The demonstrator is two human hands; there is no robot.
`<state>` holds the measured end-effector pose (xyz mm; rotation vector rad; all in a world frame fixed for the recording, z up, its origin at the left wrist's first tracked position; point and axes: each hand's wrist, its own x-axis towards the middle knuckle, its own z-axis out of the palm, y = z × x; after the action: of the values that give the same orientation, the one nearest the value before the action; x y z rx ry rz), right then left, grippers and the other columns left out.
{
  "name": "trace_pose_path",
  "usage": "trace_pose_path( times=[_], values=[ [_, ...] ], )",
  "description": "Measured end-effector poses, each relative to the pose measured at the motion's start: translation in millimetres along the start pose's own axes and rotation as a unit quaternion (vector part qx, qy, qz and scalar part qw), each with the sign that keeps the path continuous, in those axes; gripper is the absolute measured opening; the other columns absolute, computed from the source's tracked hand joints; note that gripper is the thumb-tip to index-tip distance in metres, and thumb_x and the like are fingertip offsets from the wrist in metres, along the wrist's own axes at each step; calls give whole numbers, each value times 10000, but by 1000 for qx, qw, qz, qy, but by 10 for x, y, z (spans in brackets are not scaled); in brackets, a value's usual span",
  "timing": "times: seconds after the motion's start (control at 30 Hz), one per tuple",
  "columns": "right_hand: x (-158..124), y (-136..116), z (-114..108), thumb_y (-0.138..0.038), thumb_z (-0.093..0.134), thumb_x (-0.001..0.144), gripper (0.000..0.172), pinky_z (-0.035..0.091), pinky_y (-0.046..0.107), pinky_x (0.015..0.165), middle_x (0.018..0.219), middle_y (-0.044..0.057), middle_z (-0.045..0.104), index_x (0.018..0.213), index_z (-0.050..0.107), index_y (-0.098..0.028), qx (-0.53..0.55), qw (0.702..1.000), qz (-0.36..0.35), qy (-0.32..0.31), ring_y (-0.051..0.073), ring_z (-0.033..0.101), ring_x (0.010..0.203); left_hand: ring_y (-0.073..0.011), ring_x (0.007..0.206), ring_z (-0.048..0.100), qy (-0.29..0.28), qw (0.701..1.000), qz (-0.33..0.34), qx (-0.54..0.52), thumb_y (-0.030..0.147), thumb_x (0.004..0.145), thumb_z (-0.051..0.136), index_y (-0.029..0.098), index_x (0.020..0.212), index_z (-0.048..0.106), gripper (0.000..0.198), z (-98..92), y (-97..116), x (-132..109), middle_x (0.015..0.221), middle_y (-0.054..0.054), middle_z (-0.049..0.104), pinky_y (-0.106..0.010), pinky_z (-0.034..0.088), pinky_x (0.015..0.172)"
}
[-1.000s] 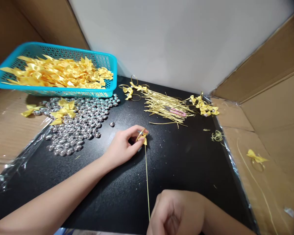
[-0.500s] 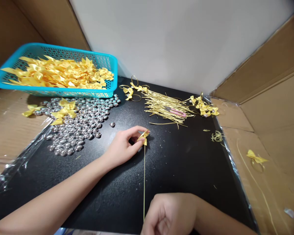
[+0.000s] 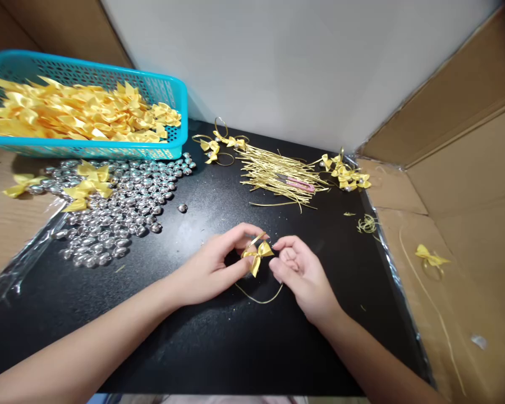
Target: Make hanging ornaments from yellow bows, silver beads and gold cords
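Between the thumb and fingers of my left hand (image 3: 221, 264) is a yellow ribbon bow (image 3: 258, 255) with a gold ring loop rising behind it. Just right of the bow is my right hand (image 3: 303, 272), its fingers curled and its thumb and index tip near the bow's edge. A thin gold cord (image 3: 261, 302) hangs in a curve below the bow from one hand to the other. The cord's end at my right hand is hidden by the fingers.
A blue basket (image 3: 109, 145) of yellow bows stands at the back left, with silver beads (image 3: 126, 207) before it. Behind my hands lie gold strips (image 3: 269, 174) and a pink tool (image 3: 301, 184). Finished-looking bows (image 3: 347, 175) sit at the back right, near a cord tangle (image 3: 367, 224).
My right hand has moved up from the near edge to beside the bow. The cord, straight and taut before, now hangs in a slack curve. The view has shifted slightly.
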<state>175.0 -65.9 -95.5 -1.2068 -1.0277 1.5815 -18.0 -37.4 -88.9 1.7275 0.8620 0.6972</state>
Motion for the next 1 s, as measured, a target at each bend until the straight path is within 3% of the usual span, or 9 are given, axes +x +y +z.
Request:
trace_pose_path(
  times=[0.1, 0.3, 0.6, 0.7, 0.83, 0.9, 1.0],
  values=[
    [-24, 15, 66, -352, 747, 741, 290, 215, 214, 474, 560, -108, 277, 893, 578, -172, -50, 999, 7, 5, 62, 247, 505, -145, 862, 641, -21, 1000, 21, 3, 198, 943, 477, 197, 1175, 463, 233, 53, 32, -14, 966, -25, 682, -241, 492, 745],
    [7, -36, 52, -433, 756, 699, 322, 156, 222, 431, 482, -109, 276, 727, 617, -144, -54, 998, 24, 19, 45, 215, 451, -151, 856, 669, -29, 998, 36, 52, 151, 925, 475, 218, 1179, 474, 263, 71, 58, -27, 970, -17, 711, -237, 493, 719],
    [15, -128, 72, -542, 789, 646, 408, 270, 212, 400, 445, -96, 353, 692, 640, -165, -21, 999, 15, 21, 38, 246, 404, -120, 840, 669, -4, 998, 41, 47, 112, 904, 481, 208, 1134, 517, 252, 71, 48, -24, 948, -10, 718, -211, 494, 757],
    [-4, -124, 89, -521, 775, 675, 373, 395, 222, 437, 457, -78, 416, 700, 647, -171, -21, 999, 8, 32, 60, 373, 409, -113, 765, 645, 14, 999, 11, 44, 148, 909, 502, 198, 1135, 508, 232, 96, 62, -24, 855, 6, 704, -215, 483, 729],
    [-43, -76, 107, -448, 750, 728, 287, 531, 260, 579, 606, 11, 645, 743, 658, -177, -31, 998, -14, 51, 142, 635, 597, -108, 690, 605, 56, 998, -24, 29, 197, 873, 573, 180, 987, 546, 118, 145, 81, -14, 747, 27, 663, -213, 474, 694],
    [-66, -52, 114, -396, 731, 755, 230, 537, 256, 584, 657, 34, 691, 753, 660, -178, -47, 997, -28, 59, 154, 664, 629, -101, 650, 581, 72, 996, -36, 35, 225, 854, 610, 171, 861, 570, 67, 163, 89, -5, 696, 32, 630, -199, 462, 645],
    [-93, -29, 130, -319, 695, 786, 149, 518, 235, 539, 636, 31, 692, 765, 660, -176, -72, 994, -47, 64, 148, 663, 597, -97, 612, 575, 68, 995, -47, 56, 274, 856, 637, 159, 755, 622, 153, 174, 98, 4, 662, 24, 639, -194, 442, 593]
  ],
)
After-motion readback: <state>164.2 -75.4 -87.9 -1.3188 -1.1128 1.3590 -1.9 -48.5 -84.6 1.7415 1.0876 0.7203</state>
